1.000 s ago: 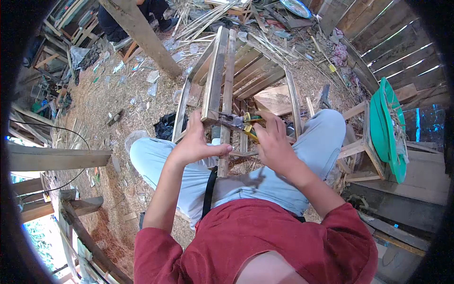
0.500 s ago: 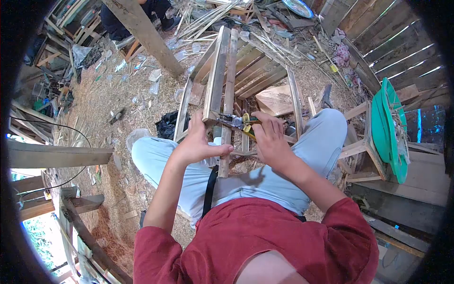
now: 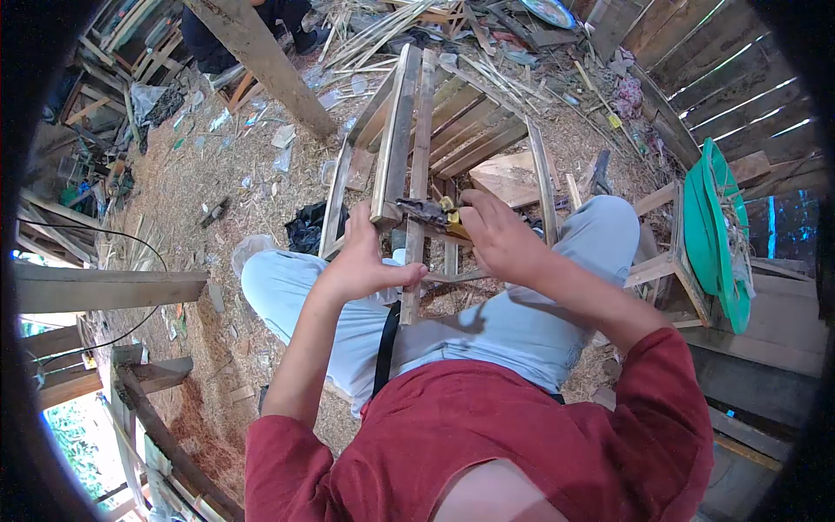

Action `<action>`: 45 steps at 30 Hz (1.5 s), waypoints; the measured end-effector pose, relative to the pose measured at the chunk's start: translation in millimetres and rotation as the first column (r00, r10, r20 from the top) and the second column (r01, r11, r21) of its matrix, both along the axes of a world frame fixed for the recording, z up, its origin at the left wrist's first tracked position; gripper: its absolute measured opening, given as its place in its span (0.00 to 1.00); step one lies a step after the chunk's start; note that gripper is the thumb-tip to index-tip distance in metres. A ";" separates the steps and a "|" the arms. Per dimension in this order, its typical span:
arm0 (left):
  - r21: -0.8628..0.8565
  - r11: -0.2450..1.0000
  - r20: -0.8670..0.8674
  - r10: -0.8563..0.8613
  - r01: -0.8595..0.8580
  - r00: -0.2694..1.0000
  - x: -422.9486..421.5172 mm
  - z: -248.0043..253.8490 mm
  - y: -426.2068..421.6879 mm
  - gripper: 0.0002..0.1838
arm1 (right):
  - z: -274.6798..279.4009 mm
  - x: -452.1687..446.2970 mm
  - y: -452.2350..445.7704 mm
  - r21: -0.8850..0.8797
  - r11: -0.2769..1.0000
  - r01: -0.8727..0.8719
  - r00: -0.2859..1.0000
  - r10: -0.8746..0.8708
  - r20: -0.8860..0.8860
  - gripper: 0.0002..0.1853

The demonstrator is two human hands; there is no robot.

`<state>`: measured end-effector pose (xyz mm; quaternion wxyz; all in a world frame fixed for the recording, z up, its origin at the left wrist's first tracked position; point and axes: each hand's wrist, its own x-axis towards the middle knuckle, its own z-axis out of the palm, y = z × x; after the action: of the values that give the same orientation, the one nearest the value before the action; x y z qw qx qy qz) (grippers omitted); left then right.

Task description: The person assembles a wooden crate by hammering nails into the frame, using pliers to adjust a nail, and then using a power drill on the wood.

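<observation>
My right hand (image 3: pixel 503 237) is closed around the yellow handles of a pair of pliers (image 3: pixel 426 211). The pliers' dark jaws lie across a narrow wooden strip (image 3: pixel 418 157), close to the near end of a thicker wooden beam (image 3: pixel 396 139). Gripping that beam's near end from the left is my left hand (image 3: pixel 358 259), its thumb reaching across to the strip. Both wooden pieces belong to or rest on a slatted wooden frame (image 3: pixel 474 130) standing between my knees. What the jaws bite, if anything, is too small to tell.
A wooden post (image 3: pixel 270 74) slants down at the upper left, with part of a person in dark clothes behind it. Green plastic basins (image 3: pixel 718 235) stand at the right on a wooden stand. Scrap sticks (image 3: pixel 383 35), shavings and a black plastic bag (image 3: pixel 311 228) litter the ground.
My right hand has turned and risen slightly, and the pliers have rotated with it. My right elbow has swung outward. My left hand stays almost where it was on the beam.
</observation>
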<state>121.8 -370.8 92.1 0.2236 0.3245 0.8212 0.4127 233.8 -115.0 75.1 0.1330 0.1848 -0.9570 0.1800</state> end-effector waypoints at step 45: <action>-0.056 0.998 -0.055 -0.026 0.023 0.998 2.6 7.5 4.9 0.59 | 12.9 -17.6 25.6 0.046 0.987 -0.151 0.988 0.150 0.033 0.22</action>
<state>124.4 -365.8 99.6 0.2145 0.3395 0.8343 0.3778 216.1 -89.4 88.0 0.1003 0.2570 -0.9462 0.1691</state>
